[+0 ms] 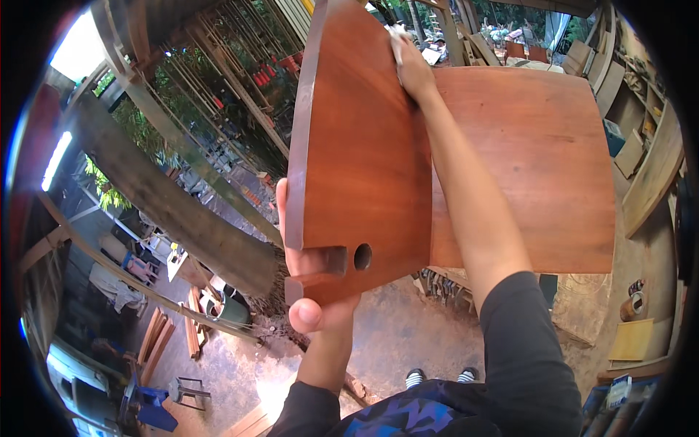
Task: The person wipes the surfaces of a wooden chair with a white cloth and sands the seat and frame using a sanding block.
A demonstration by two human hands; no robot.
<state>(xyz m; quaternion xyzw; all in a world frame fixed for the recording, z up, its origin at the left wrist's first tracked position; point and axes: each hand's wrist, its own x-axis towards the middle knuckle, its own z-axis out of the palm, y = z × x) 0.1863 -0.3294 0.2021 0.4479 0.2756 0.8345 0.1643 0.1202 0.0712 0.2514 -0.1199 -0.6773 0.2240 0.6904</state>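
Above left hand, notched board; higher, right hand with white cloth

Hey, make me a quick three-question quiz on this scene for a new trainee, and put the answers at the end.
1. True or false: the left hand is clear of the notched wooden panel.
2. What is in the right hand? A: a hammer. B: a white wad. C: a paintbrush.
3. Fill in: beside the notch there is a ____ hole.

Key: 1. False; it grips the panel around the notch. 2. B. 3. Round.
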